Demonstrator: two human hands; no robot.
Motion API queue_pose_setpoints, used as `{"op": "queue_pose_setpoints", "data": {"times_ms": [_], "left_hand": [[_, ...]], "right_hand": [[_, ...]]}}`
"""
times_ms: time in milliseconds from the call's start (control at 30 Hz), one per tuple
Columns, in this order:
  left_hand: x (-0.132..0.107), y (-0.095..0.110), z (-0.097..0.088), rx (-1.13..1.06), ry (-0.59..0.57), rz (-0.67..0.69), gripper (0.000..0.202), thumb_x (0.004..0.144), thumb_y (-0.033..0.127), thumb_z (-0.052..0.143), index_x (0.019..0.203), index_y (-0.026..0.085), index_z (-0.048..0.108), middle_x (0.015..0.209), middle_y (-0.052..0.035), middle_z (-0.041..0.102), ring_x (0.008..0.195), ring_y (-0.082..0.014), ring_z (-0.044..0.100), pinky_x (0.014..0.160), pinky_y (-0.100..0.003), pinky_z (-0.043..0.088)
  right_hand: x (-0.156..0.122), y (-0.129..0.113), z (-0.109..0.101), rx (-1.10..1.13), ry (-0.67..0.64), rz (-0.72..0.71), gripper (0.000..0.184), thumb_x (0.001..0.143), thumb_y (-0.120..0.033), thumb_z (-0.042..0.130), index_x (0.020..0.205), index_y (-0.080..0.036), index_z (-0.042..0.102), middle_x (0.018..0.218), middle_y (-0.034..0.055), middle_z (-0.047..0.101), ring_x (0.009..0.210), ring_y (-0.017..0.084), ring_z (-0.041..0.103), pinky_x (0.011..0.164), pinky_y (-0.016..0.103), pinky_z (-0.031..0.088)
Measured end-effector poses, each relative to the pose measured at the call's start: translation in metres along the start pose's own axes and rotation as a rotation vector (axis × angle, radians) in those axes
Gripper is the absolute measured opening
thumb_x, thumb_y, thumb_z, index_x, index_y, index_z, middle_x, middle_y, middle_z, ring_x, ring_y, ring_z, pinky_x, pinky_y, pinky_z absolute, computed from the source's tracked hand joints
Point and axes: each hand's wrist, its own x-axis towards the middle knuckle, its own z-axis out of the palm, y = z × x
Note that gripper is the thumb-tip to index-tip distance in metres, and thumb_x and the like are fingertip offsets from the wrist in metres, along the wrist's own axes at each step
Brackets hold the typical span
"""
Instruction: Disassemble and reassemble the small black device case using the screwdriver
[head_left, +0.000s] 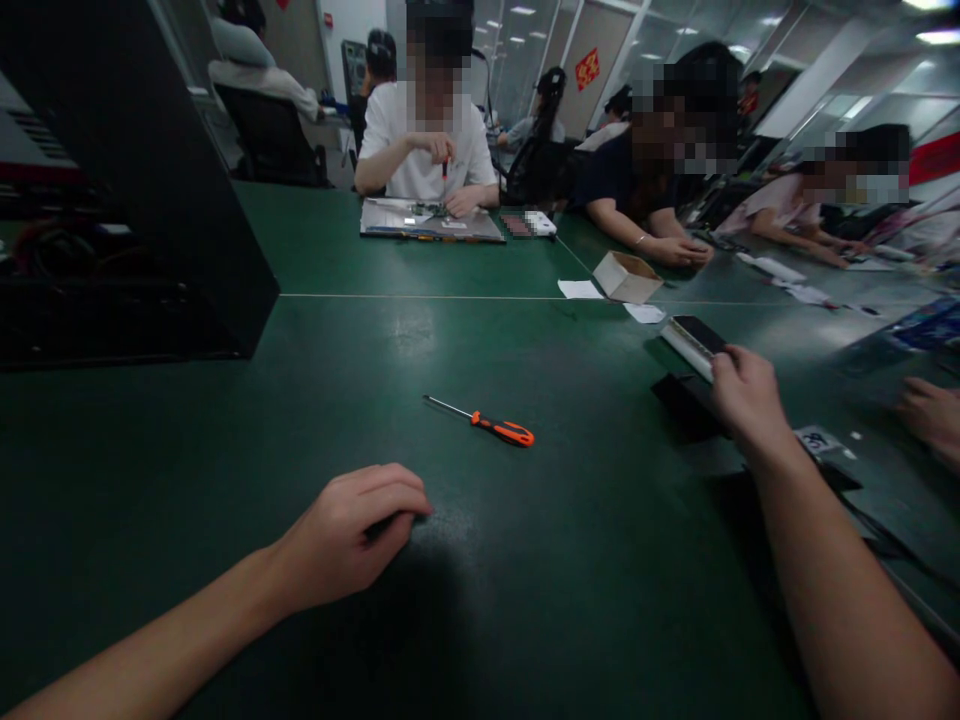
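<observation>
My left hand (367, 520) rests low on the green table with its fingers curled together and the thumb tucked close; nothing shows in it. Beyond it lies a screwdriver (499, 428) with an orange and black handle, its thin shaft pointing left. Over on the right, my right hand (750, 395) grips a flat rectangular piece (696, 338) with a dark top and a pale silver side. Its exact kind is unclear. Close under that hand sits a black object (690, 405), partly hidden by the hand and forearm.
A large black case (142, 180) stands at the left. Across the table, a person works over a flat panel (390, 218). An open cardboard box (626, 275) and white papers (580, 289) lie at the back right. Another person's hand (930, 410) shows at the right edge, near cables.
</observation>
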Motion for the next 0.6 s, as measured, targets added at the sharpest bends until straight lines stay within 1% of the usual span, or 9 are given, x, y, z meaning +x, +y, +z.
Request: {"op": "queue_pose_setpoints", "data": {"times_ms": [100, 167, 200, 300, 400, 467, 533, 567, 600], "left_hand": [[-0.001, -0.002, 0.001, -0.004, 0.004, -0.001, 0.023, 0.095, 0.005, 0.052, 0.105, 0.018, 0.069, 0.095, -0.0048, 0.072, 0.086, -0.0133, 0.070, 0.077, -0.021, 0.056], [-0.001, -0.002, 0.001, -0.005, 0.007, 0.000, 0.024, 0.095, 0.005, 0.052, 0.105, 0.018, 0.069, 0.096, -0.0049, 0.072, 0.087, -0.0132, 0.071, 0.077, -0.021, 0.056], [-0.001, -0.002, 0.001, -0.003, 0.006, -0.002, 0.024, 0.095, 0.005, 0.052, 0.105, 0.018, 0.069, 0.096, -0.0049, 0.072, 0.087, -0.0133, 0.071, 0.077, -0.021, 0.056], [0.000, 0.000, 0.001, 0.002, 0.003, -0.002, 0.024, 0.095, 0.006, 0.051, 0.103, 0.018, 0.070, 0.095, -0.0050, 0.073, 0.086, -0.0138, 0.071, 0.077, -0.022, 0.056], [0.002, 0.002, 0.000, 0.007, -0.017, -0.005, 0.023, 0.095, 0.006, 0.051, 0.102, 0.018, 0.070, 0.095, -0.0058, 0.073, 0.085, -0.0147, 0.071, 0.076, -0.023, 0.056], [0.002, 0.003, -0.001, 0.006, -0.022, -0.013, 0.023, 0.095, 0.006, 0.050, 0.101, 0.018, 0.070, 0.095, -0.0062, 0.073, 0.085, -0.0152, 0.071, 0.076, -0.023, 0.056], [0.001, 0.004, -0.001, -0.005, -0.018, -0.021, 0.023, 0.095, 0.007, 0.050, 0.101, 0.018, 0.070, 0.095, -0.0063, 0.073, 0.086, -0.0152, 0.071, 0.077, -0.024, 0.056], [0.001, 0.004, -0.001, -0.010, -0.018, -0.025, 0.023, 0.096, 0.007, 0.050, 0.101, 0.018, 0.070, 0.095, -0.0064, 0.073, 0.086, -0.0153, 0.070, 0.077, -0.024, 0.056], [0.001, 0.004, -0.001, -0.015, -0.019, -0.027, 0.023, 0.096, 0.007, 0.049, 0.101, 0.018, 0.069, 0.095, -0.0065, 0.072, 0.086, -0.0154, 0.070, 0.078, -0.024, 0.056]], "right_hand": [[-0.016, -0.014, 0.006, -0.091, -0.095, -0.005, 0.076, 0.093, -0.054, 0.039, 0.145, 0.001, 0.045, 0.148, 0.0347, 0.048, 0.141, 0.049, 0.039, 0.112, 0.070, 0.029], [-0.027, -0.020, 0.007, -0.133, -0.106, -0.005, 0.089, 0.091, -0.061, 0.044, 0.154, 0.001, 0.031, 0.157, 0.0339, 0.036, 0.147, 0.052, 0.028, 0.115, 0.075, 0.019], [-0.031, -0.022, 0.007, -0.144, -0.108, -0.002, 0.092, 0.091, -0.062, 0.045, 0.155, 0.001, 0.027, 0.158, 0.0339, 0.035, 0.147, 0.051, 0.028, 0.115, 0.074, 0.018], [-0.034, -0.027, 0.005, -0.148, -0.120, -0.001, 0.089, 0.093, -0.062, 0.047, 0.153, 0.001, 0.031, 0.151, 0.0359, 0.043, 0.141, 0.050, 0.039, 0.114, 0.073, 0.023], [-0.033, -0.034, -0.005, -0.122, -0.100, -0.030, 0.076, 0.094, -0.055, 0.048, 0.148, -0.001, 0.042, 0.147, 0.0339, 0.050, 0.137, 0.046, 0.047, 0.113, 0.068, 0.032], [-0.034, -0.039, -0.021, -0.094, -0.069, -0.080, 0.065, 0.094, -0.048, 0.049, 0.143, -0.005, 0.048, 0.151, 0.0293, 0.048, 0.141, 0.039, 0.045, 0.115, 0.057, 0.036], [-0.040, -0.036, -0.045, -0.061, -0.014, -0.158, 0.053, 0.092, -0.044, 0.049, 0.133, -0.010, 0.057, 0.150, 0.0239, 0.051, 0.142, 0.032, 0.047, 0.115, 0.046, 0.039], [-0.046, -0.030, -0.057, -0.049, 0.020, -0.194, 0.048, 0.092, -0.044, 0.048, 0.126, -0.014, 0.061, 0.144, 0.0211, 0.057, 0.137, 0.031, 0.052, 0.114, 0.042, 0.041], [-0.052, -0.019, -0.068, -0.042, 0.096, -0.232, 0.042, 0.092, -0.047, 0.045, 0.117, -0.019, 0.065, 0.131, 0.0187, 0.066, 0.127, 0.032, 0.060, 0.109, 0.043, 0.046]]}}
